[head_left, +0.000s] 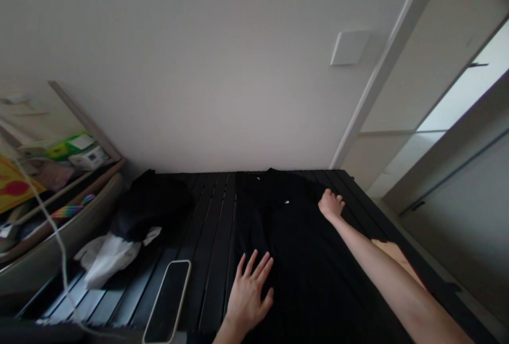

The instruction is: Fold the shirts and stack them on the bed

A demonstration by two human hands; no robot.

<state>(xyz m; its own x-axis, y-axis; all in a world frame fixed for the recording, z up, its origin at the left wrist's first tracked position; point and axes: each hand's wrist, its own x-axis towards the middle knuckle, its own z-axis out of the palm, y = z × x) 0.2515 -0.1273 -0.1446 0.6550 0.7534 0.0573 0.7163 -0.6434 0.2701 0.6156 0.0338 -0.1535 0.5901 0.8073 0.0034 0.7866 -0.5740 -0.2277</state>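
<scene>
A black garment (302, 248) lies spread flat on a black slatted surface (207, 227). My left hand (248, 293) rests flat on the garment's near left edge, fingers stretched out and apart. My right hand (331, 204) reaches to the garment's far right part, with its fingers curled down onto the cloth. Whether they pinch the fabric is hidden from here. A small white spot shows on the garment near the right hand.
A phone (169, 301) with a pale case lies face up at the near left. A heap of black and white clothes (131, 227) sits further left. A shelf with boxes (75, 150) stands at the far left; a white cable (59, 248) hangs before it.
</scene>
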